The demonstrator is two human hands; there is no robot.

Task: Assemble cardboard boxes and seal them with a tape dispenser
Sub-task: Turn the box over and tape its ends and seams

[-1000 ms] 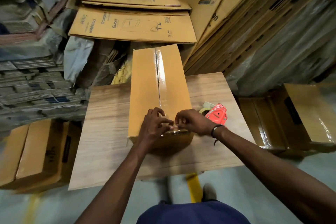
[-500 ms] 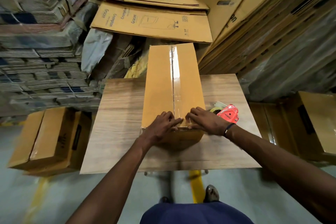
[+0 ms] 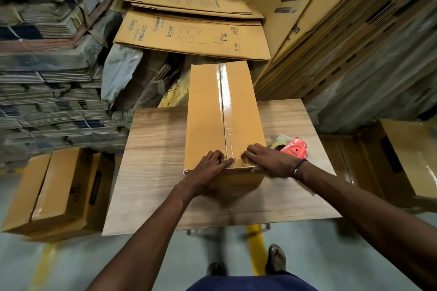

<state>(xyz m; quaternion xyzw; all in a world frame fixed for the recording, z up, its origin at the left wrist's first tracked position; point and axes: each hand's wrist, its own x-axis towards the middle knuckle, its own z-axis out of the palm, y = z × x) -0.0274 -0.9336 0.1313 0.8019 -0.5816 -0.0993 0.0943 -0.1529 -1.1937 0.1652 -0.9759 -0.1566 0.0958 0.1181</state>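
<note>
A long brown cardboard box (image 3: 205, 111) lies on the wooden table (image 3: 156, 163), with clear tape running along its centre seam. My left hand (image 3: 209, 169) rests on the box's near end, its fingers pressing the top left of the seam. My right hand (image 3: 267, 162) lies flat on the near right corner, fingers pressing down the tape end. The red tape dispenser (image 3: 294, 149) sits on the table just right of the box, behind my right wrist.
Two taped boxes (image 3: 59, 191) stand on the floor left of the table and more boxes (image 3: 402, 160) on the right. Flat printed cartons (image 3: 191, 35) and bundled cardboard stacks (image 3: 47, 92) fill the back. A yellow floor line (image 3: 254, 241) runs under the table.
Both hands went from pinching the tape end at the box's near edge to lying flatter on the top. The view shifted so the table sits further right.
</note>
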